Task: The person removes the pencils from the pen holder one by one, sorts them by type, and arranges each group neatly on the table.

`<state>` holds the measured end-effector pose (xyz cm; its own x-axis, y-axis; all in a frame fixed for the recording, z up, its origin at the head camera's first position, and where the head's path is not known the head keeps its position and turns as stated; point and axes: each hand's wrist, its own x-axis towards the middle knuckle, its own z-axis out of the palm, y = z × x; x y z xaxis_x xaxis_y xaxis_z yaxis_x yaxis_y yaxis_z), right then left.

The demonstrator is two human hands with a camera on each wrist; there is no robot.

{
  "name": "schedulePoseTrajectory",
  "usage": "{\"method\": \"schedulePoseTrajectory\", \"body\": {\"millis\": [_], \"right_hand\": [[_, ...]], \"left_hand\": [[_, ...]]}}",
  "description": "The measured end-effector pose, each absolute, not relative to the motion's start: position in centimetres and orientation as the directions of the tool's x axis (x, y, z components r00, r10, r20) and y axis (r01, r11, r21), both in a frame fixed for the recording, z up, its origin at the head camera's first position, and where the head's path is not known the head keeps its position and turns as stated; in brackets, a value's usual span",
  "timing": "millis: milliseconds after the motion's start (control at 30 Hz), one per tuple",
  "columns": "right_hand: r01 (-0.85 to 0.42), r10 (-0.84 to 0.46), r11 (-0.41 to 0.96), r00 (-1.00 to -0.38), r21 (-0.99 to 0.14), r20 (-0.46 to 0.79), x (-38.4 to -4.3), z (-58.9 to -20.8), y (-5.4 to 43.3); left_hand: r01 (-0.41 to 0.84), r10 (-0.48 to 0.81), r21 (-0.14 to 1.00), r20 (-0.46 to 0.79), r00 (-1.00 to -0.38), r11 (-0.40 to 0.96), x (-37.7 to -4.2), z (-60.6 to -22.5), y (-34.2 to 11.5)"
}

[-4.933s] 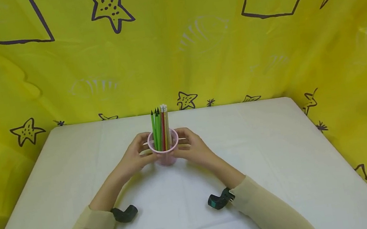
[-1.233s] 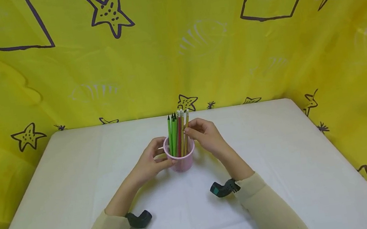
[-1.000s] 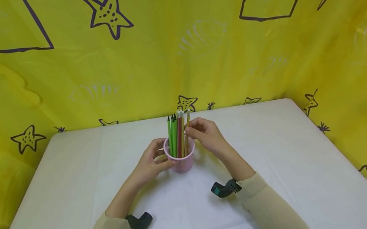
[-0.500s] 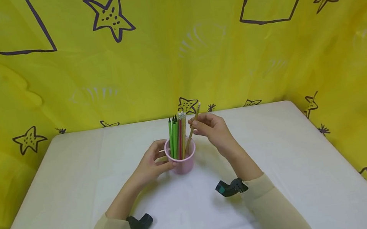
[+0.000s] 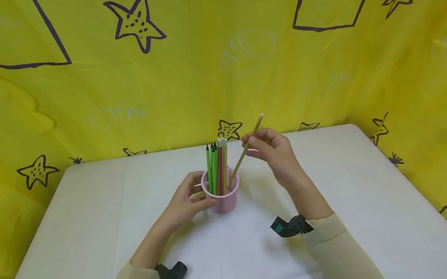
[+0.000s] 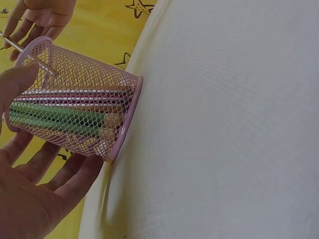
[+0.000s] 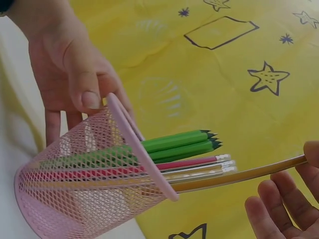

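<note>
My left hand (image 5: pixel 183 203) holds the pink mesh pencil cup (image 5: pixel 224 206) by its left side, thumb in front and fingers round the back. In the left wrist view the base of the cup (image 6: pixel 130 117) is at the white tabletop. Between thumb and fingers of my right hand (image 5: pixel 278 156) is a yellow pencil (image 5: pixel 246 149), pinched near its white eraser end. It leans up to the right, its lower end still inside the cup's rim. Several green pencils (image 7: pixel 174 148) stand in the cup, dark tips up, beside a red pencil (image 7: pixel 192 163) and other yellow ones with white erasers up.
The white-covered table (image 5: pixel 89 213) runs back to a yellow curtain (image 5: pixel 180 69) printed with stars and fish, which also hangs along both sides. A black wrist camera (image 5: pixel 172 272) sits on the left forearm, another camera (image 5: pixel 290 226) on the right.
Both hands held the cup at first; the right then took hold of a yellow pencil and has drawn it up and to the right, tilting it. The cup moved slightly right early on.
</note>
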<state>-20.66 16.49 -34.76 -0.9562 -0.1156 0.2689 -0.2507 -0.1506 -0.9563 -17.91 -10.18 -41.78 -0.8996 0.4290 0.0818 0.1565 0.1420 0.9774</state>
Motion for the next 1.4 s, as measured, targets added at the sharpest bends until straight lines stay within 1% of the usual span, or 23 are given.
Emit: {"method": "schedulePoseTrajectory", "body": {"millis": [267, 533, 767, 900, 1033, 1400], "right_hand": [[-0.259, -0.087, -0.191, -0.956, -0.947, 0.279, -20.3, -33.8, 17.5], [-0.303, -0.032, -0.279, -0.946, -0.911, 0.324, -19.9, -32.9, 18.7], [-0.273, -0.012, -0.29, -0.957, -0.917, 0.289, -20.3, -33.0, 19.6], [-0.247, -0.012, -0.266, -0.966, -0.932, 0.259, -20.7, -33.3, 19.9], [-0.214, -0.018, -0.207, -0.975, -0.955, 0.223, -21.2, -33.8, 20.1], [-0.093, -0.024, 0.035, -0.995, -0.995, 0.092, -22.7, -36.2, 20.6]], "left_hand": [[0.145, 0.421, 0.979, 0.072, -0.904, 0.145, -17.8, -41.7, -10.2], [0.14, 0.425, 0.98, 0.067, -0.903, 0.142, -17.7, -41.7, -10.2], [0.14, 0.428, 0.98, 0.066, -0.901, 0.143, -17.7, -41.6, -10.3], [0.139, 0.43, 0.979, 0.063, -0.9, 0.147, -17.7, -41.7, -10.3], [0.137, 0.43, 0.98, 0.061, -0.901, 0.147, -17.8, -41.7, -10.3], [0.138, 0.429, 0.98, 0.065, -0.901, 0.142, -17.8, -41.8, -10.3]]}}
